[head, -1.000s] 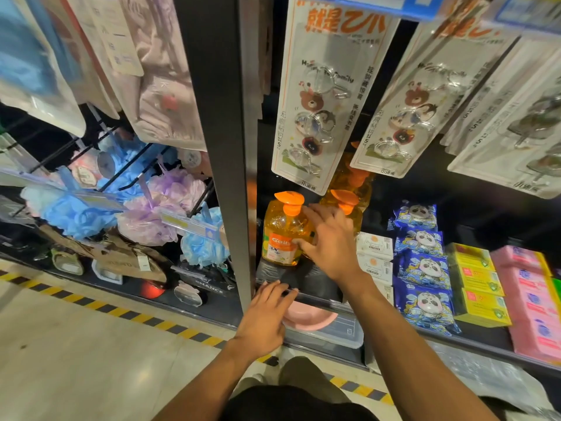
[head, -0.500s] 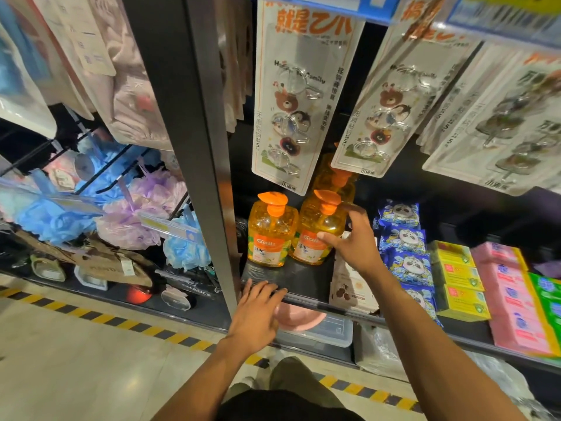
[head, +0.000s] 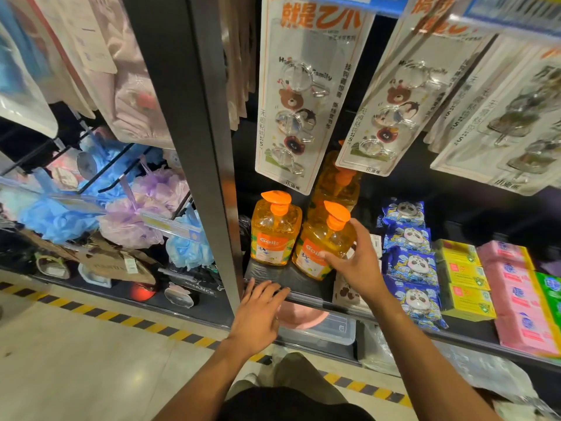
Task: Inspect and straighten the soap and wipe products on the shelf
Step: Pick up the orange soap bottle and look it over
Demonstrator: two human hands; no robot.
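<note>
Several bath puffs (head: pixel 54 220): blue and lilac, bunched on wire racks in the bay at the far left.
Black post (head: pixel 194 147): upright, splitting the puff bay from the soap shelf.
Left hand (head: pixel 258 320): palm down, fingers straight and a little spread, fingertips at the front lip of the shelf (head: pixel 306 296); it has hold of nothing.
Upright soap bottle (head: pixel 274 235): orange liquid, orange pump, standing square at the shelf's left end just beside the post.
Tilted soap bottle (head: pixel 318 247): same kind, right next to the upright one, its pump leaning off to the right; whether its base sits flat I cannot tell.
Right hand (head: pixel 358 265): wrapped round the tilted soap bottle, thumb up near the pump, fingers curled across the label.
Third bottle (head: pixel 334 183): further back on the shelf, partly hidden by hanging hook cards (head: pixel 303 95).
Pink basin (head: pixel 300 316): on the level below, beside a clear plastic box (head: pixel 331 329).
Panda wipe packs (head: pixel 409 262): blue, in a row running front to back, just right of the right hand.
Yellow boxes (head: pixel 464 284): stacked next to the wipes.
Pink soap packs (head: pixel 516 302): stacked further right, with green packs (head: pixel 549 287) at the frame's edge.
</note>
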